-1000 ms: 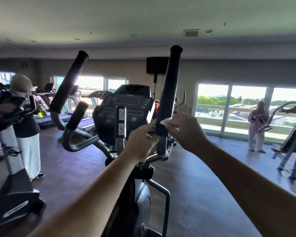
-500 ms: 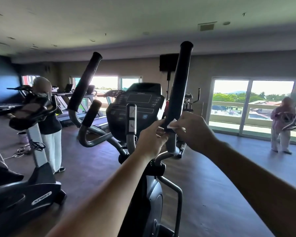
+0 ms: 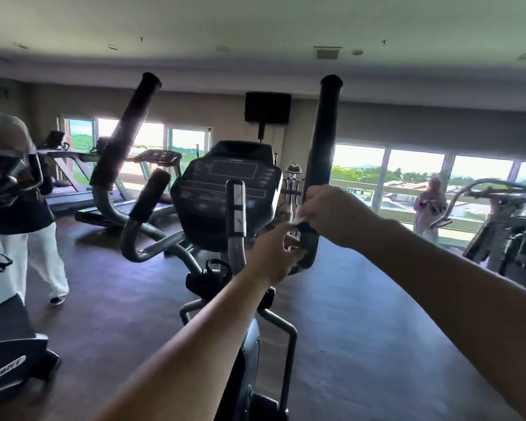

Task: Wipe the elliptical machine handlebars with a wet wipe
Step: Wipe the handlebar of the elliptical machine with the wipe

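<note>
Both my hands have slid lower on the right bar (image 3: 324, 141). My right hand (image 3: 336, 215) pinches the wipe (image 3: 298, 219) against it; my left hand (image 3: 275, 256), nearer me, loosely curls at its base, seemingly empty. That bar runs nearly upright, so my stroke follows it.

Handlebar grips (image 3: 321, 147): matt black foam or rubber. Tubing (image 3: 140, 253): smooth grey metal. Console (image 3: 225, 189): glossy dark plastic.

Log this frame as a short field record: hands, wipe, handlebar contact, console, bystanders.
right hand: grip on wet wipe, pressed to right handlebar, low on the foam
left hand: at the same handlebar just below, fingers partly curled
left handlebar: untouched
console: between the bars
bystanders: one far left, one by right windows
</note>
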{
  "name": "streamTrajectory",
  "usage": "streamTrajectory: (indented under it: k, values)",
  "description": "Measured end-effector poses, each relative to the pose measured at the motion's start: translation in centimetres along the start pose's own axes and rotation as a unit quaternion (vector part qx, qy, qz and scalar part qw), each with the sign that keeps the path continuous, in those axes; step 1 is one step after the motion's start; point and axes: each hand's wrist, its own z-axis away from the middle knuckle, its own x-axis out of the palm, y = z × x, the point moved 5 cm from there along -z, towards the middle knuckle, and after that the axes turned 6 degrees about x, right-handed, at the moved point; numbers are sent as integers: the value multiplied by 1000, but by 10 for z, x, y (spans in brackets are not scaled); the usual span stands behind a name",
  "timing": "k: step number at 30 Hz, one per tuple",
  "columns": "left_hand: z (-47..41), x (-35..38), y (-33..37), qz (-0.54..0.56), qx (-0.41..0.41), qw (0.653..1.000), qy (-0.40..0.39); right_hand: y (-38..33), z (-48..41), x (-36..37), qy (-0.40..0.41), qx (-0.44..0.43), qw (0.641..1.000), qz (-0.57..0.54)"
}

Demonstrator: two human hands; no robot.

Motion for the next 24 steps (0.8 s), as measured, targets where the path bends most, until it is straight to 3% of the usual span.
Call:
streamTrajectory:
  k: [4,6,11,13,16,24]
  values:
    - [-1,-1,1,15,2,1000,-9,30,-21,-24,57,121,987,-90]
    - [-2,-3,2,17,4,1000,-6,34,-24,-19,49,148,985,-74]
    - [-2,-3,-1,16,4,1000,-14,-13,1,10,-76,-12,995,69]
    - [-2,-3,0,12,0,1000,-14,-1,-2,0,-27,-2,1000,16]
    - [-1,-5,4,-5,0,1000,-8,36,-4,-12,61,136,982,-112]
    - [7,-2,18,-105,-36,994,-14,37,40,5,91,212,939,-256]
